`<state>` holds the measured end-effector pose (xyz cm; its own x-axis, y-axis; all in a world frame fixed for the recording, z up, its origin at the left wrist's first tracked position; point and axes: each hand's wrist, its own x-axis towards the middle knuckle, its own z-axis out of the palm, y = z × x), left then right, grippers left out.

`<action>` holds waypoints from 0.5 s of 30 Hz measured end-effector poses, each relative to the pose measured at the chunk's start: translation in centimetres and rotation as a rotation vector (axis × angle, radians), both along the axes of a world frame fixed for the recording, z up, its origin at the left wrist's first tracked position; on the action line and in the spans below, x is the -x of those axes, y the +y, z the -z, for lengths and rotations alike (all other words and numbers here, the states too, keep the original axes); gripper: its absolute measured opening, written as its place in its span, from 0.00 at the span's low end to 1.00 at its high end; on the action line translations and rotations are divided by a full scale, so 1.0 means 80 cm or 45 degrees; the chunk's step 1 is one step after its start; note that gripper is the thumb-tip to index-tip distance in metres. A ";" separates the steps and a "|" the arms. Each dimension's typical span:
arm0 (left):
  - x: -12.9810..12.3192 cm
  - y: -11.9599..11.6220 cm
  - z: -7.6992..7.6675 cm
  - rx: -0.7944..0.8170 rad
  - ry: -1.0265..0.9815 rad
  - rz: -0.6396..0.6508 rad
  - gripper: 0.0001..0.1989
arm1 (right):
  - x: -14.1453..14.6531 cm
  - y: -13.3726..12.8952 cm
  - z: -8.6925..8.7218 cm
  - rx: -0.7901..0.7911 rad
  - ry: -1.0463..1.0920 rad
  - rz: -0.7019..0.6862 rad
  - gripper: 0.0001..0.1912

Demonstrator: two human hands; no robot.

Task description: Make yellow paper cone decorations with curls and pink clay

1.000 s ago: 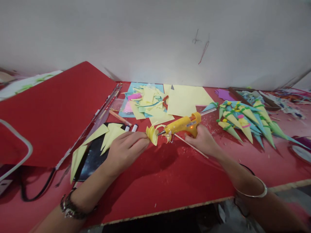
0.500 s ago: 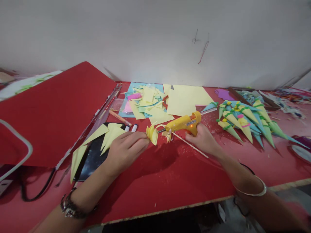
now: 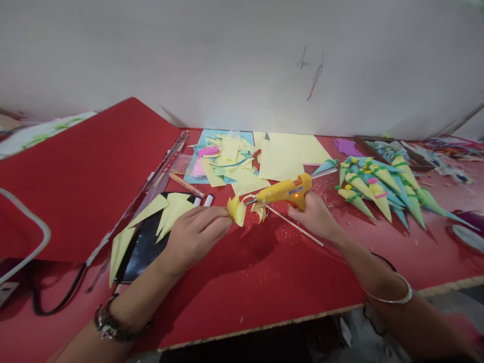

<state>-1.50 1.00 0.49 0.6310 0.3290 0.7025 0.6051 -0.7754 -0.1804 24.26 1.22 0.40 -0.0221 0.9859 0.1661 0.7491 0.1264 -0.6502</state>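
Slightly higher now sits the nozzle (image 3: 251, 201) of our glue gun (image 3: 280, 191), our right hand (image 3: 316, 216) wrapped round its handle. Our left hand (image 3: 197, 229) pinches the curled yellow paper (image 3: 236, 209) at the tip, above the red surface (image 3: 242, 282). We seem mid-gluing; next calls for steady aim.

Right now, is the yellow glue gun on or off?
On, it seems: a small orange light glows on the glue gun in the right hand. How hot it is, I cannot tell.
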 end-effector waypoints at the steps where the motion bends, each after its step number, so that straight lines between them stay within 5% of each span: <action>1: 0.000 0.000 0.000 -0.001 0.001 -0.001 0.05 | 0.000 0.000 0.000 0.004 -0.007 -0.001 0.05; 8: 0.001 0.001 0.000 -0.007 0.009 0.005 0.05 | 0.001 0.002 0.001 -0.012 -0.062 0.053 0.07; 15: 0.000 0.004 0.002 -0.011 -0.030 -0.017 0.05 | -0.025 0.018 -0.009 -0.164 -0.103 0.325 0.16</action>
